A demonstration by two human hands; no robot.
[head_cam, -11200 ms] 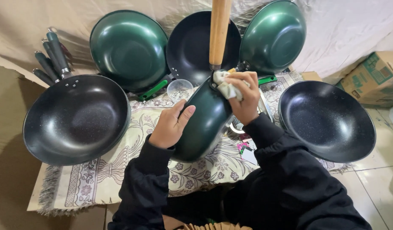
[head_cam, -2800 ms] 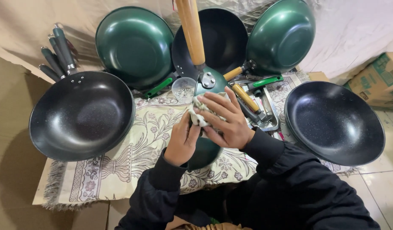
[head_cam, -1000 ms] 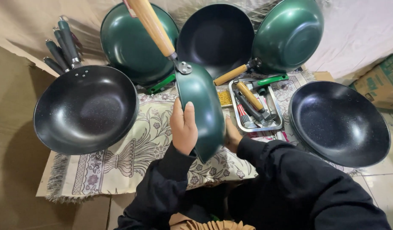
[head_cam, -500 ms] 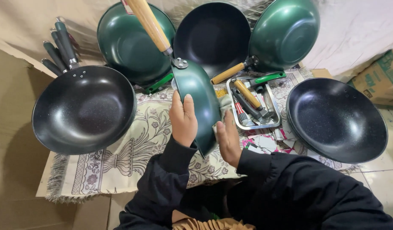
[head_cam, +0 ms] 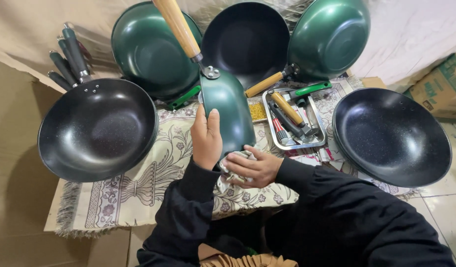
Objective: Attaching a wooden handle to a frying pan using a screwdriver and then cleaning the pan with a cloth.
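Above the patterned mat (head_cam: 139, 198), held a glossy green wok (head_cam: 228, 113) on edge by left hand (head_cam: 207, 136); right hand (head_cam: 255, 168) clutched a crumpled cloth (head_cam: 233, 170) against its rim. Ringed by speckled black woks (head_cam: 97, 129), metal tray (head_cam: 297, 118).

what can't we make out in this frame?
- Inside of the green pan: head view, it is tilted on edge with its back to the camera.
- Cloth: mostly covered by the right hand and pan rim.
- Left hand palm: pressed against the pan.
- Wooden handle end: cut off by the top edge.
- Tray tools: too small to tell apart.
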